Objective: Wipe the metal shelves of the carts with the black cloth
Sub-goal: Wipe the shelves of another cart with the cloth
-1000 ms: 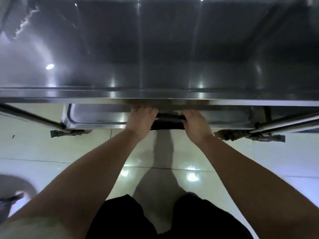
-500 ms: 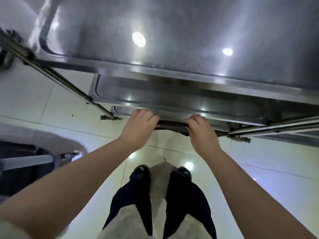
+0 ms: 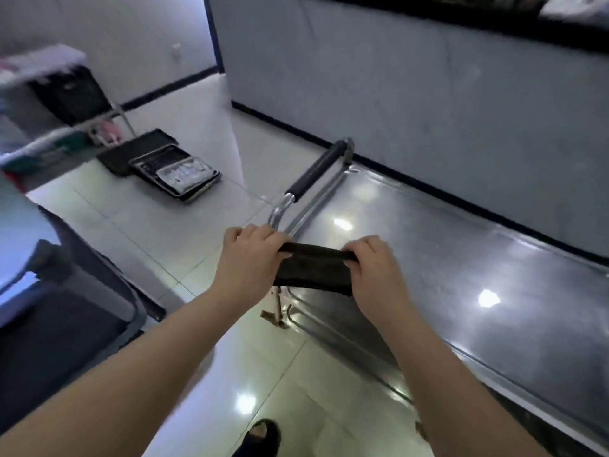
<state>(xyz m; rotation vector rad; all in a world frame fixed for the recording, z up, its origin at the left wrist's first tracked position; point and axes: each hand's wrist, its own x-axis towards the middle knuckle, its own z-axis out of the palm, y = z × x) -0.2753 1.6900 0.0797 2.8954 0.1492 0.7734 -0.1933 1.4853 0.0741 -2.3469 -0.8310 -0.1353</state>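
Observation:
The black cloth (image 3: 313, 270) is stretched between my two hands, in the air over the near left corner of the metal cart's top shelf (image 3: 461, 258). My left hand (image 3: 248, 258) pinches its left end and my right hand (image 3: 374, 268) pinches its right end, so it hangs as a folded band. The shiny shelf runs away to the right. The cart's handle (image 3: 316, 171), with a black grip, rises beyond my hands.
Metal trays (image 3: 174, 173) lie stacked on the tiled floor at the left, beside a rack (image 3: 69, 94) holding dark bins. A second grey cart (image 3: 49, 291) stands at the near left. A grey wall (image 3: 428, 94) runs behind the cart. My foot (image 3: 262, 437) shows below.
I have risen from the cart's lower shelf and lifted the cloth clear with both hands. The view has swung up and now looks along the top shelf.

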